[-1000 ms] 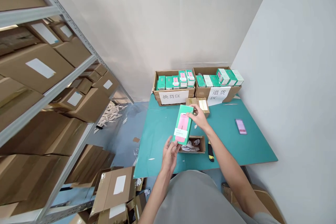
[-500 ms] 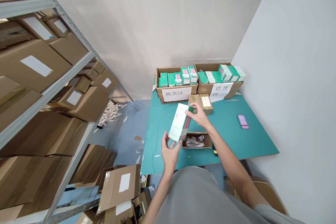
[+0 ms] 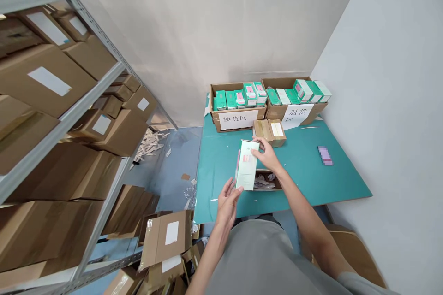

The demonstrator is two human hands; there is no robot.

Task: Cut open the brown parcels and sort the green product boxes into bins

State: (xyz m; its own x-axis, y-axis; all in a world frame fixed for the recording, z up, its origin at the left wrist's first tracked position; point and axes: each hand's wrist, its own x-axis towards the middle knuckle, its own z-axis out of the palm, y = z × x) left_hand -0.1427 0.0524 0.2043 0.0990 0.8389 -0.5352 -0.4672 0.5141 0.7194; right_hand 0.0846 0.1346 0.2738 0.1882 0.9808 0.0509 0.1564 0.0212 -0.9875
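Observation:
Between both hands, above the green table, is a pale green and white product box (image 3: pixel 247 170) with small printing and a pink patch. My right hand (image 3: pixel 266 154) grips its upper right corner, thumb across the front. My left hand (image 3: pixel 228 200) holds its lower left corner, with the thumb on the bottom edge. Behind the product box, partly covered by it, an open carton (image 3: pixel 277 185) with crumpled paper inside rests on the table. Two small taped cardboard boxes (image 3: pixel 269 132) stand just beyond my right hand.
Two cartons with paper signs, a left one (image 3: pixel 221 125) and a right one (image 3: pixel 273 111), hold several green and white boxes at the table's back. A pixelated purple item (image 3: pixel 325 155) lies on the table (image 3: pixel 346 184). Shelves (image 3: pixel 100 87) of cardboard boxes line the left; more boxes (image 3: pixel 166 239) sit below.
The product box has been turned in my hands, from tilted to nearly upright, and shows a different printed face. Both hands still hold it. The view has shifted slightly.

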